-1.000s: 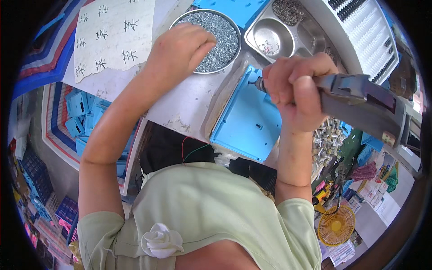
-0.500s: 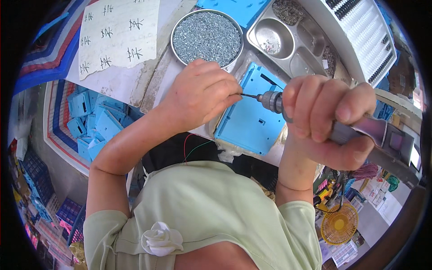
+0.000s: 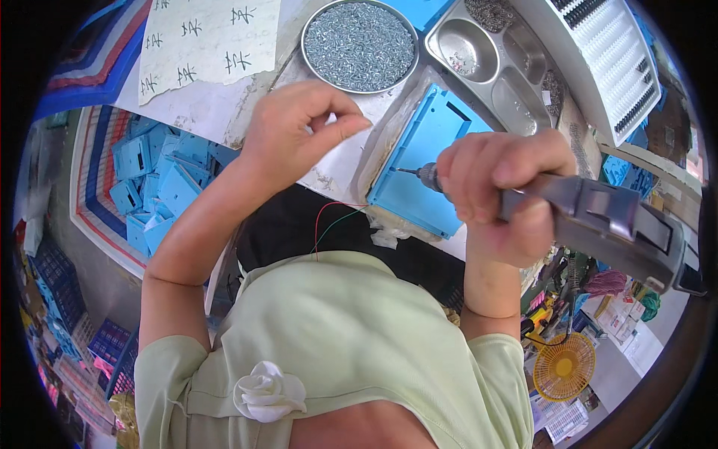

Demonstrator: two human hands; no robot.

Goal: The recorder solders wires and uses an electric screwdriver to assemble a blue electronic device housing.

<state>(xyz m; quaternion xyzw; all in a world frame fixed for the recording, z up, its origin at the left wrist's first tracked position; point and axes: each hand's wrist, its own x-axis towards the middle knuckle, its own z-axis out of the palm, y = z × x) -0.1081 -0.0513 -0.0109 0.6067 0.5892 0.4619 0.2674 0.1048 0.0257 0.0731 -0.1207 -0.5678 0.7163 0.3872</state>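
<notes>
My right hand is wrapped round a dark electric screwdriver. Its thin bit points left, with the tip over the left part of a blue plastic panel; I cannot tell whether it touches. My left hand is raised left of the panel, thumb and forefinger pinched together. Whatever sits in that pinch, if anything, is too small to make out. Just beyond it stands a round metal dish full of small silvery screws. Red and green wires run from near the panel's lower left corner toward my lap.
A metal compartment tray with small parts lies beyond the panel. Right of it is a white rack with rows of dark pieces. On the left, a striped bag holds several blue panels. Handwritten paper lies at far left.
My left hand has drawn back leftward from the screwdriver's tip. My right hand has brought the screwdriver left and slightly down, with its bit now over the panel's left part.
</notes>
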